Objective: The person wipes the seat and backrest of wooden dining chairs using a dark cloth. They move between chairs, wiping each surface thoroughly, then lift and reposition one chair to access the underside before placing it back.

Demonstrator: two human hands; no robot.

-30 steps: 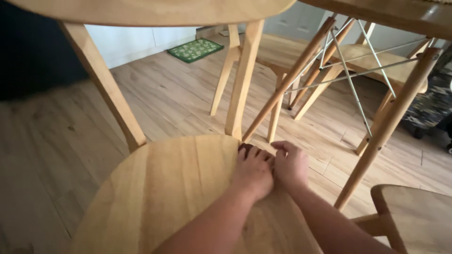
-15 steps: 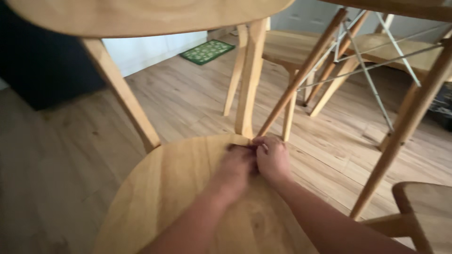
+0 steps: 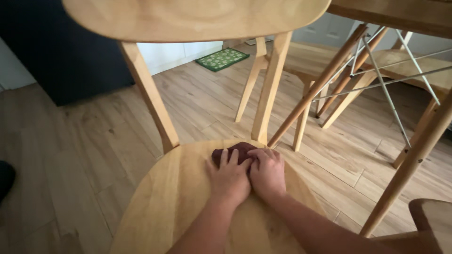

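Observation:
A light wooden chair stands before me, its round seat [image 3: 174, 202] low in the view and its curved backrest [image 3: 197, 16] across the top. A small dark brown cloth [image 3: 235, 149] lies at the back edge of the seat, by the right back post [image 3: 270, 89]. My left hand [image 3: 229, 176] lies flat on the cloth with fingers spread. My right hand [image 3: 267, 171] presses beside it, fingers curled over the cloth's right side. Most of the cloth is hidden under both hands.
A wooden table [image 3: 400, 14] with slanted legs [image 3: 320, 82] and metal braces stands to the right, other chairs beneath it. Another chair seat [image 3: 431, 214] is at the lower right. A green mat [image 3: 222, 59] lies on the plank floor; a dark cabinet [image 3: 61, 47] stands at left.
Both hands slid a little leftward along the back of the seat, and the brown cloth now shows beyond the fingers. The view shifted, so the chair sits further right in frame.

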